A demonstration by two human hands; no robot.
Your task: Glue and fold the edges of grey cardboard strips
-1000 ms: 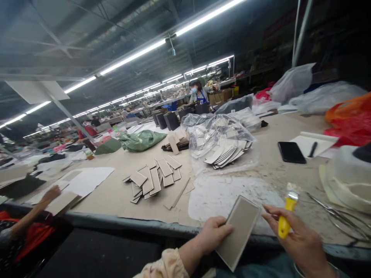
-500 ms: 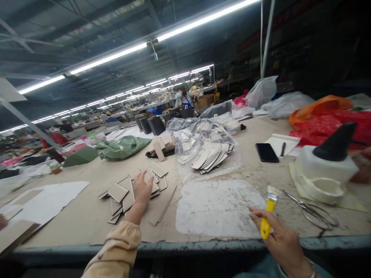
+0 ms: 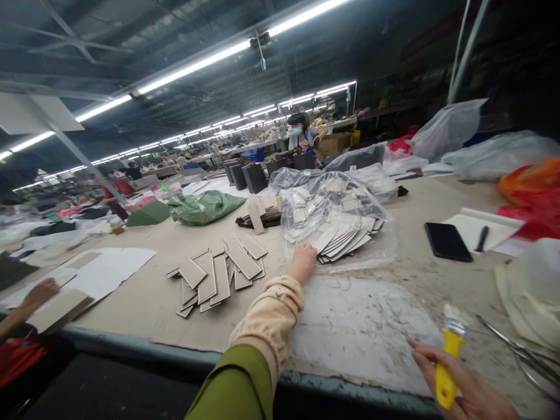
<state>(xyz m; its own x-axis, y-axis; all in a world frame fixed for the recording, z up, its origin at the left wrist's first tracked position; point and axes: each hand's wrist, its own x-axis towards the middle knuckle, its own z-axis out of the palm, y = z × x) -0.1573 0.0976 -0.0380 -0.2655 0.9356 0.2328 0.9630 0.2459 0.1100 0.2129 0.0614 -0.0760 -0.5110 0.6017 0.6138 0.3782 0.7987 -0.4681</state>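
Note:
My left hand (image 3: 304, 261) reaches to the near left edge of a fanned stack of thin pale boards (image 3: 345, 236) lying in a clear plastic bag (image 3: 306, 195). Its fingers are curled at the stack, and their tips are hidden. In my right hand (image 3: 468, 382), low at the right, is a yellow-handled paintbrush (image 3: 450, 364) with its pale bristles pointing up and away. Beneath and left of that hand lies a white, stained sheet (image 3: 363, 321). Left of my left forearm is a loose heap of small, dark-edged rectangular boards (image 3: 219, 274).
At the right are scissors (image 3: 520, 350), a phone (image 3: 448, 241), a notepad (image 3: 494, 227) with a dark pen, and a pale container (image 3: 536, 291), partly cut off. Another person's hand (image 3: 41, 293) rests over boards at far left. A green bag (image 3: 205, 205) lies farther back.
My left hand has left the loose heap of boards and moved right to the bagged stack. My right hand still holds the paintbrush. The view has turned left, and the other person's arm shows more.

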